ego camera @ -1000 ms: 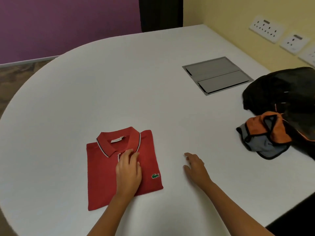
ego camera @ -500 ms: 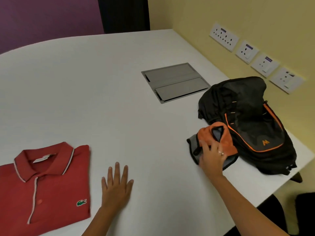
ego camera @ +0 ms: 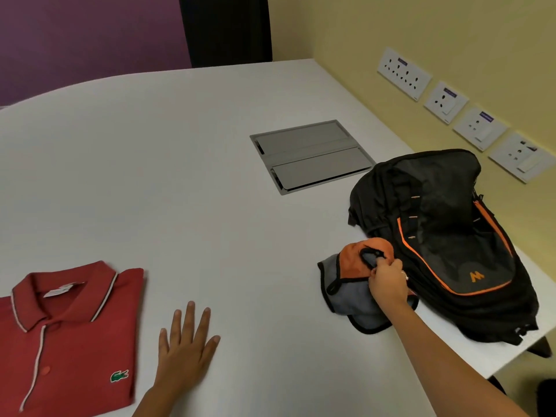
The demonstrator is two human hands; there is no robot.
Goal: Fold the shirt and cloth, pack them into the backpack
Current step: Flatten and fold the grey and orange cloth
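Two garments lie on the white table (ego camera: 186, 164), well apart. The red shirt (ego camera: 72, 341) is folded into a neat rectangle at the near left, its long axis running from the near edge toward the far side, collar at the far end and button strip toward the viewer; its left part runs out of the picture. A small green crocodile badge (ego camera: 119, 376) sits near its right edge.

The orange and grey cloth (ego camera: 352, 284) with black trim lies crumpled at the near right, with no clear long axis, touching the front of the backpack (ego camera: 451, 236). The right hand (ego camera: 388, 281) is closed on the cloth, fingers pinched around a fold of black trim near its top, with a ring showing on one finger. The left hand (ego camera: 183, 347) lies flat and spread on the bare table just beside the shirt's right edge, palm down, holding nothing.

The black backpack with orange piping lies flat on the table's right side, its long axis running from the near right corner toward the far left, and its lower end hangs slightly over the near edge. Beyond it, set flush in the tabletop, is a grey metal cable hatch (ego camera: 311, 156) with two flaps. Four white socket plates (ego camera: 404, 73) line the yellow wall on the right. Nothing lies between the shirt and the backpack but bare table.
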